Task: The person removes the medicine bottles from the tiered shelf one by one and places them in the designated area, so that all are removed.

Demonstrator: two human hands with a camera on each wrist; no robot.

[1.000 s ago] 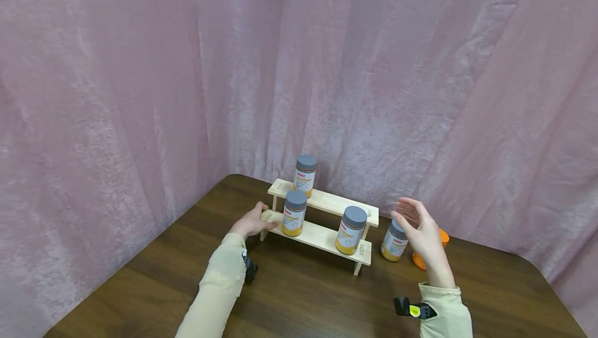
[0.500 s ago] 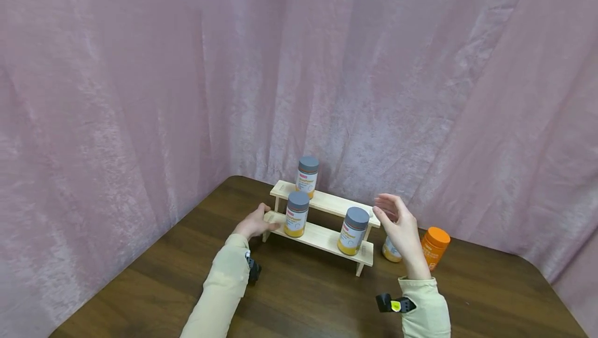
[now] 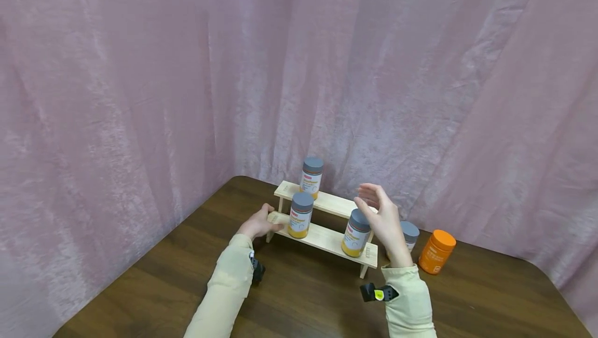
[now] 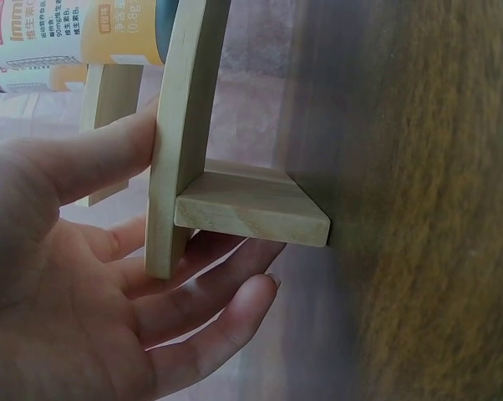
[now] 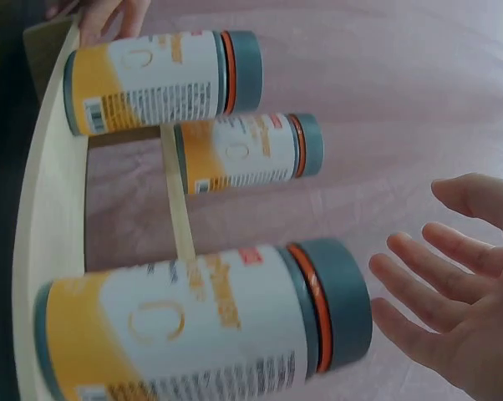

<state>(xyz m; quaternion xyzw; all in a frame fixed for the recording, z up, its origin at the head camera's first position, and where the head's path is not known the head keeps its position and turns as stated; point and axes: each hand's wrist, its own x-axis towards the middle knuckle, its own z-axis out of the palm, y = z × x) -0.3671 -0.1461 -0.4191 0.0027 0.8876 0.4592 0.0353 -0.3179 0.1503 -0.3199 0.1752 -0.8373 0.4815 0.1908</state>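
A two-tier wooden display rack (image 3: 322,237) stands on the table. My left hand (image 3: 255,224) grips the left end of its lower board; in the left wrist view the thumb lies over the board (image 4: 180,150) and the fingers reach beneath it. Grey-lidded supplement jars stand on the rack: one at the lower left (image 3: 301,215), one at the lower right (image 3: 356,234), one on the upper tier (image 3: 311,178). Holding nothing, my right hand (image 3: 385,226) hovers by the lower right jar's lid, its fingers loosely bent. The right wrist view shows that lid (image 5: 339,305) just short of the fingertips.
Right of the rack, another grey-lidded jar (image 3: 409,233) stands partly hidden behind my right wrist. Beside it is an orange jar (image 3: 436,252) with an orange lid. A pink curtain (image 3: 299,68) hangs behind the dark wooden table (image 3: 299,296).
My right hand has moved left, from over the grey-lidded jar on the table to the rack's right end. The left hand keeps its grip, and the jars on the rack stay put.
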